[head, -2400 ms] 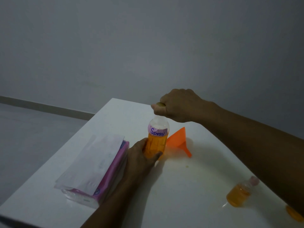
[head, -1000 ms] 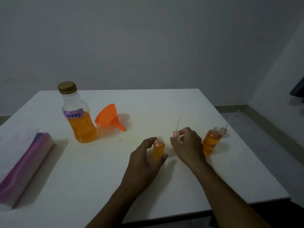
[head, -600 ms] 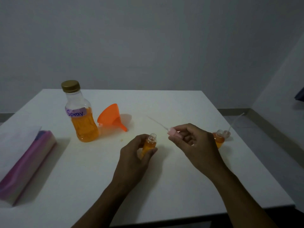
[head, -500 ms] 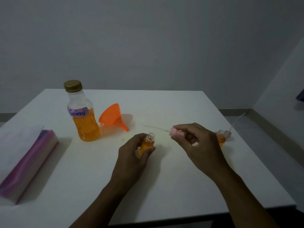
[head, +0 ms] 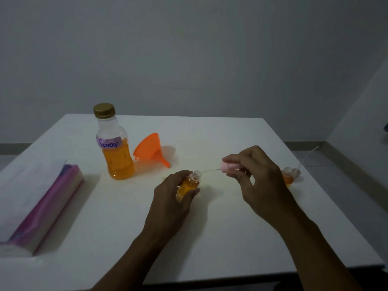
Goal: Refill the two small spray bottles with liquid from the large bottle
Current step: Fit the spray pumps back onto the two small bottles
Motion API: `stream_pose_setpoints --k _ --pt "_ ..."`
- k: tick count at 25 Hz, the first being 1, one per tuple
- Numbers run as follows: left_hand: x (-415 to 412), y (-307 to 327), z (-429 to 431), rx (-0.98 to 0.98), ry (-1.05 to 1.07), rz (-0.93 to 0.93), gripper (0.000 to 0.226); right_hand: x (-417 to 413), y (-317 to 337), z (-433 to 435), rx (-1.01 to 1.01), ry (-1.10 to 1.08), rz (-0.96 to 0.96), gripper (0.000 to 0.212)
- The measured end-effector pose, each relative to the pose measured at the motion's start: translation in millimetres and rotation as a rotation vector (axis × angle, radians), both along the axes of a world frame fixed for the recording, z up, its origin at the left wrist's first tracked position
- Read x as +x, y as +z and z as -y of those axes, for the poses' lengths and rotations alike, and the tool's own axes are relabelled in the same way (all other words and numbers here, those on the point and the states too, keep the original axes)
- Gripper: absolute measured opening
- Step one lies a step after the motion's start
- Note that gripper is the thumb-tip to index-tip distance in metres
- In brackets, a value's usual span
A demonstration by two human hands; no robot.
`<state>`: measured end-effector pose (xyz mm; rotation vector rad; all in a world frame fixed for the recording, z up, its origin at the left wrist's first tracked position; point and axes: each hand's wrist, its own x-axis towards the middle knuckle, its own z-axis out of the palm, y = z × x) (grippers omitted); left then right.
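Observation:
My left hand (head: 170, 198) grips a small spray bottle (head: 190, 183) of orange liquid, tilted right with its neck uncapped. My right hand (head: 256, 177) pinches a pink spray head (head: 227, 167), whose thin tube points left with its tip at the bottle's mouth. A second small bottle (head: 287, 177) of orange liquid stands behind my right hand, partly hidden, and its spray head (head: 297, 172) lies next to it. The large bottle (head: 114, 143), labelled "Spray", stands capped at the back left, about half full.
An orange funnel (head: 151, 149) lies on its side right of the large bottle. A pink tissue pack (head: 39, 204) rests at the left of the white table (head: 220, 238). The table's right edge runs close behind the second bottle.
My hands left the large bottle, which stands capped. My left hand took up a small bottle, my right a spray head. The tube has swung from upright to level, its tip now at the mouth.

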<state>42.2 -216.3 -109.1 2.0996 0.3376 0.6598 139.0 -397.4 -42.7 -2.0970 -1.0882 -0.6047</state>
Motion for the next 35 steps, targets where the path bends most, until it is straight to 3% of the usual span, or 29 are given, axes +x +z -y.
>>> stream_pose_setpoints --k 4,7,10,12,17,19,21,24,29,32,35 --pt "1 2 8 0.042 -0.036 0.003 0.042 -3 -2 -14 -0.14 0.125 -0.075 0.025" --pt "1 4 13 0.093 -0.059 -0.015 0.043 -1 -5 -18 -0.266 0.127 -0.2 0.027" --pt "0 3 13 0.153 -0.08 -0.007 0.042 -2 -3 -18 -0.324 0.052 -0.277 0.015" --pt "0 2 14 0.162 -0.095 0.005 0.041 -2 -2 -16 -0.372 -0.03 -0.291 0.04" --pt "3 2 12 0.174 -0.075 0.016 0.04 -1 8 -2 -0.27 0.063 -0.447 0.051" --pt "4 2 12 0.178 -0.075 0.004 0.042 -2 6 -2 -0.217 0.14 -0.438 0.038" --pt "3 1 12 0.184 -0.085 0.005 0.041 -4 2 -5 -0.201 0.08 -0.431 0.023" --pt "4 1 13 0.176 -0.081 0.027 0.039 -3 2 -5 -0.219 -0.017 -0.459 0.052" --pt "5 0 14 0.185 -0.074 0.016 0.041 -3 -1 -4 -0.246 0.042 -0.425 0.029" --pt "4 0 14 0.181 -0.081 0.011 0.04 -1 0 -3 -0.242 -0.052 -0.456 0.05" --pt "5 0 14 0.187 -0.08 0.017 0.041 -2 3 0 -0.241 0.063 -0.46 0.04"
